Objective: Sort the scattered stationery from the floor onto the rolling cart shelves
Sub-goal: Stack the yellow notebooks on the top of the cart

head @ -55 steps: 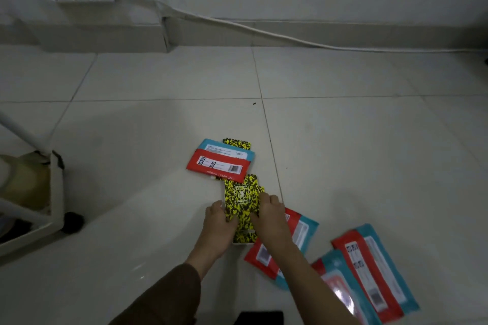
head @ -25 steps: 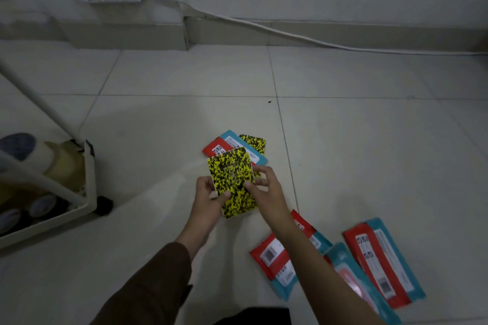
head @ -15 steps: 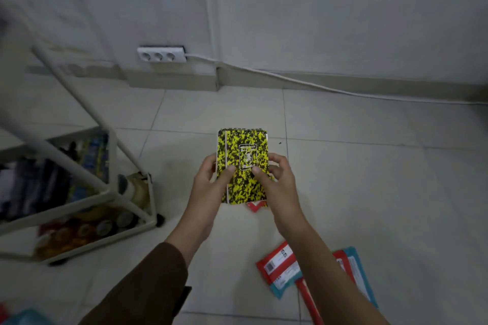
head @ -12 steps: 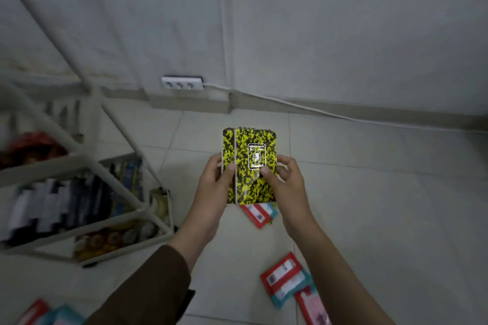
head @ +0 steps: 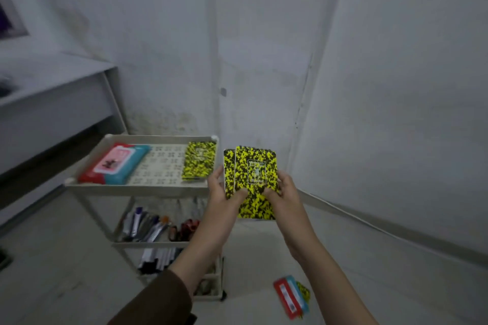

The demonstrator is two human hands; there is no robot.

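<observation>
Up off the floor come the notebooks [head: 252, 182], now beside the cart [head: 137, 187]; left hand [head: 220, 192] and right hand [head: 284, 191] pinch them fanned (to square them, probably), heading for the top-shelf notebook [head: 199, 161].

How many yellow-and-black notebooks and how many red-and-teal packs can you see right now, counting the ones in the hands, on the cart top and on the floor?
Yellow-and-black notebooks: 4, two held, one on the cart's top shelf, one on the floor, mostly hidden.
Red-and-teal packs: 2, one on the top shelf, one on the floor.
Total: 6
</observation>
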